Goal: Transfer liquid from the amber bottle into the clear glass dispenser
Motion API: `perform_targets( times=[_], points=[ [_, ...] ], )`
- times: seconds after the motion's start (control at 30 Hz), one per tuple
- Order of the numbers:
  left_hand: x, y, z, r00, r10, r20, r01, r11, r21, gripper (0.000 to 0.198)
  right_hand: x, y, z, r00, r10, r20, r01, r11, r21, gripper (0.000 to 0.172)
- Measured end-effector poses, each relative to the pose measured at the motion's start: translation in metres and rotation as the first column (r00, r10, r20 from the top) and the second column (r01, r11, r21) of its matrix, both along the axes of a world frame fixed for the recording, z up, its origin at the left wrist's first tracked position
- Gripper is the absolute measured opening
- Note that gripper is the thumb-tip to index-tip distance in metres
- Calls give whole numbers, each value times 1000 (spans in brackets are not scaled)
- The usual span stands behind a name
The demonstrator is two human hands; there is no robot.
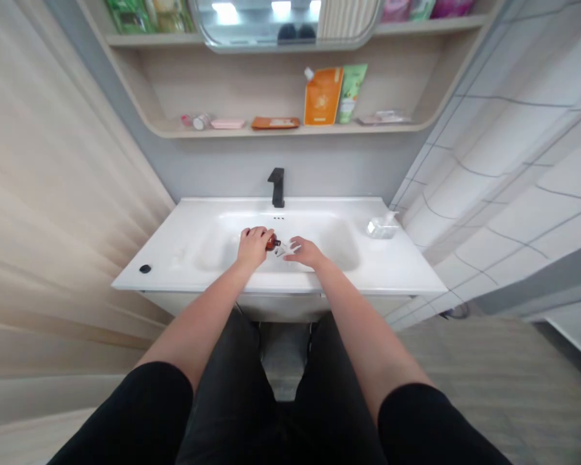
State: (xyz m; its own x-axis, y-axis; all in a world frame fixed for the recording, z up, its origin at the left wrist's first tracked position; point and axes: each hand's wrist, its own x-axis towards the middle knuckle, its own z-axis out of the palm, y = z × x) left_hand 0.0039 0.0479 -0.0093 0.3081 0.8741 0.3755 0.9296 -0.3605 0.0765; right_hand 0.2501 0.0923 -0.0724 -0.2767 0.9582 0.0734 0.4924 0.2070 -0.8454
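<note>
My left hand is closed around a small reddish-brown bottle over the sink. The bottle lies tipped on its side, its dark neck pointing right. Facing that neck is my right hand, its fingers curved and spread apart. Between the neck and these fingers shows something whitish and clear, too small and blurred to name. Most of the bottle's body is hidden by my left hand. Behind both hands stands a black faucet.
A small black object, maybe a cap, lies on the counter's left side. At the right stands a clear pump bottle. Above, a shelf holds an orange pouch, a green tube and small packs, below a mirror.
</note>
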Motion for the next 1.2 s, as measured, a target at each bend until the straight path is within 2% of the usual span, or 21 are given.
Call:
perform_targets(
  times=[0.23, 0.53, 0.77, 1.2],
  points=[
    [4, -6, 8, 1000, 16, -8, -16, 999, -33, 62, -1, 0, 0, 1000, -11, 16, 11, 1000, 9, 72],
    [5, -9, 12, 1000, -4, -24, 4, 1000, 6, 57, -1, -4, 8, 998, -2, 56, 1, 1000, 8, 72],
    [6, -10, 14, 999, -10, -39, 10, 1000, 10, 59, -2, -8, 14, 998, -10, 66, 9, 1000, 22, 70],
    [6, -10, 13, 999, -27, -41, 29, 999, 42, 59, -1, -6, 11, 997, -8, 80, 6, 1000, 27, 72]
  ],
)
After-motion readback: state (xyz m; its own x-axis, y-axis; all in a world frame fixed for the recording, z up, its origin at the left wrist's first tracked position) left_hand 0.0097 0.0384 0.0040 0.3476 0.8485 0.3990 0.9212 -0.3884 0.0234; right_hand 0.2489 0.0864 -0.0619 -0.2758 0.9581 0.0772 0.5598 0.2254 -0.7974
